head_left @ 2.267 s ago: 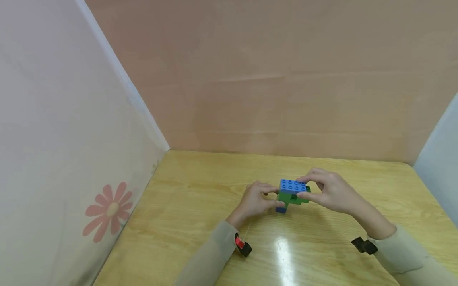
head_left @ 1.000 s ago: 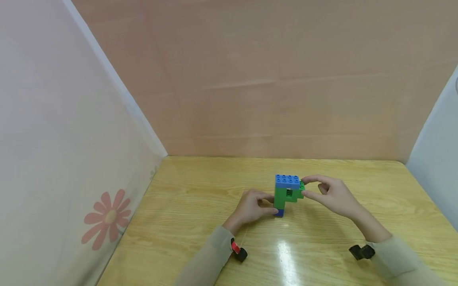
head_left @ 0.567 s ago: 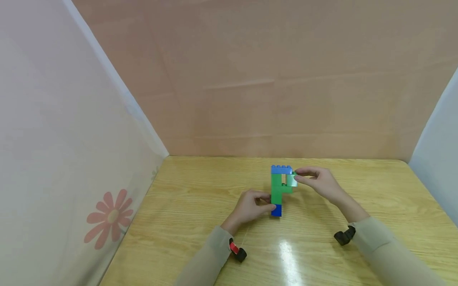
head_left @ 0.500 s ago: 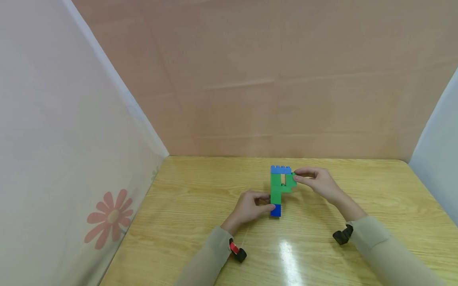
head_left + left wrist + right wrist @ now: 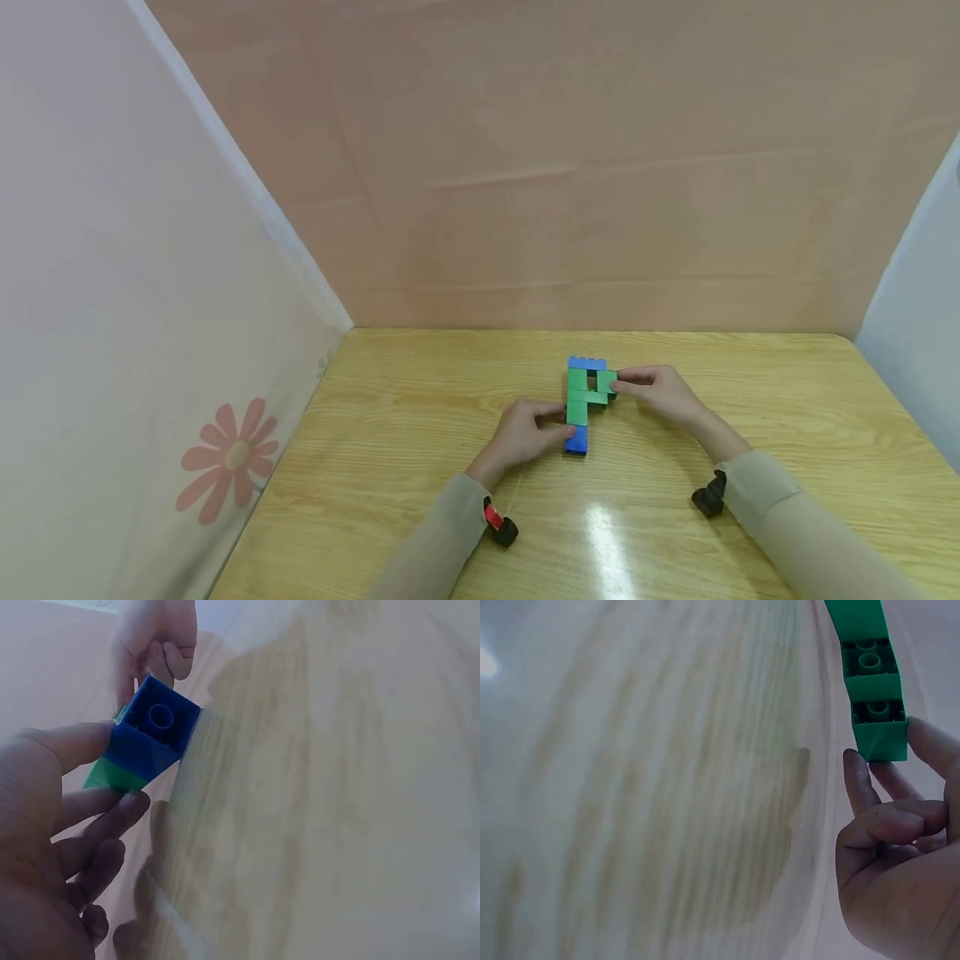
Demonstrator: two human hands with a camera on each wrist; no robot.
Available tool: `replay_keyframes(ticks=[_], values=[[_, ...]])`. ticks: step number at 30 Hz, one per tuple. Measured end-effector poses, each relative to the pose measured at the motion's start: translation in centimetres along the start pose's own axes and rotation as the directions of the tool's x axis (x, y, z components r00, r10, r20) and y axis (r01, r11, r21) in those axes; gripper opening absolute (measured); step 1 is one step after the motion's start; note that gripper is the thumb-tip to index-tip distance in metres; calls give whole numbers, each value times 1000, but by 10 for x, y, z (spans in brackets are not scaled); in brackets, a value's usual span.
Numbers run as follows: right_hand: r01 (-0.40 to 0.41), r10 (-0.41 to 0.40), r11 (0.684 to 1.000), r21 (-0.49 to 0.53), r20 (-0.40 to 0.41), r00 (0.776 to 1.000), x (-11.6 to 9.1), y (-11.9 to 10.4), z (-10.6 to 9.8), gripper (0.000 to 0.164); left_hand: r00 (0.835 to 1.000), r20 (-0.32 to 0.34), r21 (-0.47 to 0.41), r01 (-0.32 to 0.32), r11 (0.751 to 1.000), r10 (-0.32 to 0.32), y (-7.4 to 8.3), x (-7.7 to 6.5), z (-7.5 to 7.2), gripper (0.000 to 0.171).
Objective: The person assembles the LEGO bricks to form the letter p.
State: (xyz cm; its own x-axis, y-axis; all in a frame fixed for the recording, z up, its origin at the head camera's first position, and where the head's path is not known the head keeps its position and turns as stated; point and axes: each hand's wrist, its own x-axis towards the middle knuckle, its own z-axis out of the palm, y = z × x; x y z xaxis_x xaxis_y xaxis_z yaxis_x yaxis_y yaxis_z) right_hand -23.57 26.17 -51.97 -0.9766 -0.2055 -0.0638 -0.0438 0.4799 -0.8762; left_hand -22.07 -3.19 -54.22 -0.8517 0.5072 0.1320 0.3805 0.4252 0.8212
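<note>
Toy building bricks joined in a P shape lie tipped back, low over the table, in the head view. A dark blue brick [image 5: 577,442] forms the foot, green bricks [image 5: 577,412] the stem and a light blue brick [image 5: 587,364] the top. My left hand [image 5: 521,435] pinches the foot from the left. In the left wrist view, the hollow underside of the dark blue brick [image 5: 142,754] shows. With thumb and fingertips, my right hand [image 5: 663,395] pinches the green brick [image 5: 606,382] at the right side. The right wrist view shows hollow green undersides [image 5: 877,711] there.
The wooden table [image 5: 420,375] ends at a brownish backdrop [image 5: 480,167] behind. A pale panel with a pink flower [image 5: 236,457] stands on the left, and another pale panel [image 5: 918,333] on the right. Black wrist devices [image 5: 708,496] sit at both cuffs.
The brick figure has tipped back from upright, so its P-shaped face now points upward. My left hand has shifted down to the dark blue foot; my right hand has moved left with the figure.
</note>
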Motion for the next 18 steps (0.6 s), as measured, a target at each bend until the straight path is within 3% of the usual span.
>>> replay_keyframes(ticks=[10,18], values=[[-67,70,997,-46,52,996,6,1,4,60,1000,3,148,5,989,-6,-2,2,1,42],[-63,67,995,-76,44,997,4,2,4,64,999,-23,134,34,990,-31,1,0,-4,47]])
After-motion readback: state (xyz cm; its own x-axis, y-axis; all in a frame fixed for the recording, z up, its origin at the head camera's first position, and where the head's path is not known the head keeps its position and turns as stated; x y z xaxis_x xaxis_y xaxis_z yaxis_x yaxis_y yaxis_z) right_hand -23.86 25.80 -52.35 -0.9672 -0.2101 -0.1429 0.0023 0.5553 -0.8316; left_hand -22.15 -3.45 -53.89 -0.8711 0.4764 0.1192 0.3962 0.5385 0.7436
